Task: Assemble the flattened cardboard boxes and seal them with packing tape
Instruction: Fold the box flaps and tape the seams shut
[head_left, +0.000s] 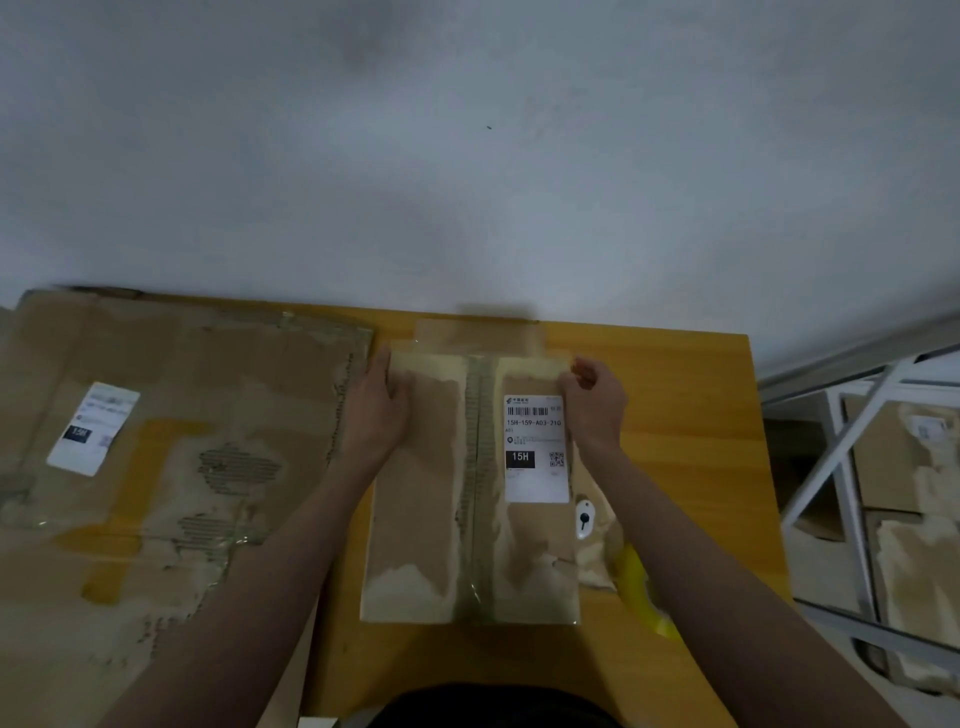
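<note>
Forearms reach to 12 o'clock across the wooden table (691, 415). Cardboard box (470, 488) sits table-centre, old tape along its middle seam. Left hand (376, 405) lies flat, pressing the box's far-left corner; right hand (595, 402) pinches the far-right edge. Yellow tape roll (644, 587) at 4 o'clock, flattened cardboard (171, 441) at 9. Risk: the worn flaps could spring apart if the hands lift before tape lands.

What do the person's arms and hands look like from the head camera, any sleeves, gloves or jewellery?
Both arms are bare along their whole visible length, with no sleeves showing. The left hand and right hand wear no gloves, and no watch, bracelet or ring is visible, though the picture is soft. The fingers are uncovered. A dark garment shows at the bottom edge, over the torso.
</note>
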